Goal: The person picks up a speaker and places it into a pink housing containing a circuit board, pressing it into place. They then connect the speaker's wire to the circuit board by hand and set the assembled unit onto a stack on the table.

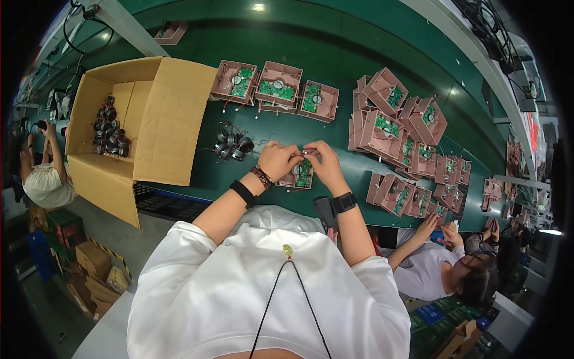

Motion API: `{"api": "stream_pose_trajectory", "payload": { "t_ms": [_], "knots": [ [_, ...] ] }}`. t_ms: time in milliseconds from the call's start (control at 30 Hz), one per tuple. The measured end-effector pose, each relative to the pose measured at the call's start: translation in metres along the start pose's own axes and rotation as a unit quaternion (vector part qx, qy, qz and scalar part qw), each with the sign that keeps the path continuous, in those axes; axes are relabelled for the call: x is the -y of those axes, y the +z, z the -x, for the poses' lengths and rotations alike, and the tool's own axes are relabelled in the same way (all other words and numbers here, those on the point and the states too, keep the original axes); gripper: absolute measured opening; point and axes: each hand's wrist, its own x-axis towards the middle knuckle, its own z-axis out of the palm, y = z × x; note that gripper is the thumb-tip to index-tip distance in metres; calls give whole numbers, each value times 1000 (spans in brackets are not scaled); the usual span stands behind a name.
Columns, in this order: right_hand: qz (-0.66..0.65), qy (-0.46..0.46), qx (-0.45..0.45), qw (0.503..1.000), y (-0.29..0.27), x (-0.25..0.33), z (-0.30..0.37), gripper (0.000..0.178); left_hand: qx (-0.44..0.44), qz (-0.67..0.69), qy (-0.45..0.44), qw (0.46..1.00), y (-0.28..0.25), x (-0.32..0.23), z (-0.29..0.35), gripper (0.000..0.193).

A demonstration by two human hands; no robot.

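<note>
A white short-sleeved shirt (236, 290) fills the lower centre under a black cord (275, 289) with yellowish-green pendant (287, 249); mid-frame, the left wrist (252, 185) wears a beaded bracelet (262, 178) and black wristband (243, 194), the right wrist (339, 189) a black strap (344, 203)

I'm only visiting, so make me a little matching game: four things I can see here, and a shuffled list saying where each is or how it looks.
Things:
1. Cardboard box
2. Beaded bracelet
3. Loose dark cluster
4. Circuit boards

Descriptions:
A. On the green bench, right of the box
B. Green, inside pinkish housings
C. Open, with dark round parts inside
D. Worn beside the left hand

Pairs: 1-C, 2-D, 3-A, 4-B
</note>
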Motion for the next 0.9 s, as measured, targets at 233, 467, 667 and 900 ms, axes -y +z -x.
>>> {"api": "stream_pose_trajectory", "payload": {
  "t_ms": [233, 467, 667, 900],
  "knots": [
    [25, -20, -24, 999, -2, -5, 3, 12, -59, 73, -16, 995, 2, -6, 0, 12],
    [37, 18, -60, 997, 4, -3, 7, 13, -30, 89, -53, 994, 11, -3, 0, 11],
    [212, -136, -68, 965, 3, 1, 9, 12, -28, 59, -49, 997, 18, -1, 2, 13],
    [269, -138, -4, 953, 11, -7, 10, 9, 46, -26, -72, 996, 19, -1, 7, 16]
  ]
}}
